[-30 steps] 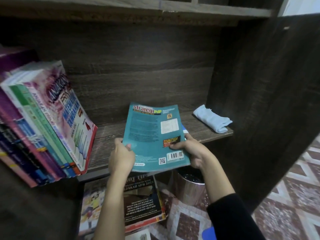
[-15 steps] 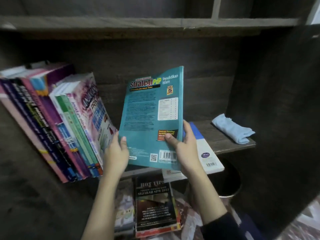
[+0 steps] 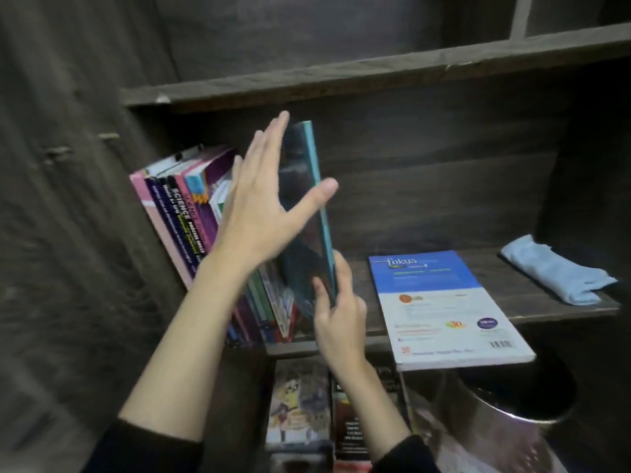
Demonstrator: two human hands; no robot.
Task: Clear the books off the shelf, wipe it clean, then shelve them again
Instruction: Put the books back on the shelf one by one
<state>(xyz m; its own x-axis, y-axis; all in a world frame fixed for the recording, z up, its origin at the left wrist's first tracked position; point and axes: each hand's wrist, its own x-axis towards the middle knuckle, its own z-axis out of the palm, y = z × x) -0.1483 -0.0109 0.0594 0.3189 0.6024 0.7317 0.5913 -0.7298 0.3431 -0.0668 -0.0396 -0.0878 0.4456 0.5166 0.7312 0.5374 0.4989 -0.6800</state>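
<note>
Dark wooden shelf (image 3: 485,264), teal book (image 3: 316,165) upright on it! Left grip (image 3: 259,213) spread wide, flat fingers pressing its cover; right grip (image 3: 338,312) pinches its lower edge. Leaning books (image 3: 191,213) sit just left of the left grip, and a blue book (image 3: 440,302) lies flat to the right of the right grip.

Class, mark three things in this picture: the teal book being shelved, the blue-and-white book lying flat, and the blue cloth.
teal book (image 3: 307,240), head view, shadowed cover.
blue-and-white book (image 3: 440,302), head view, middle of cover.
blue cloth (image 3: 553,271), head view, middle of fold.
</note>
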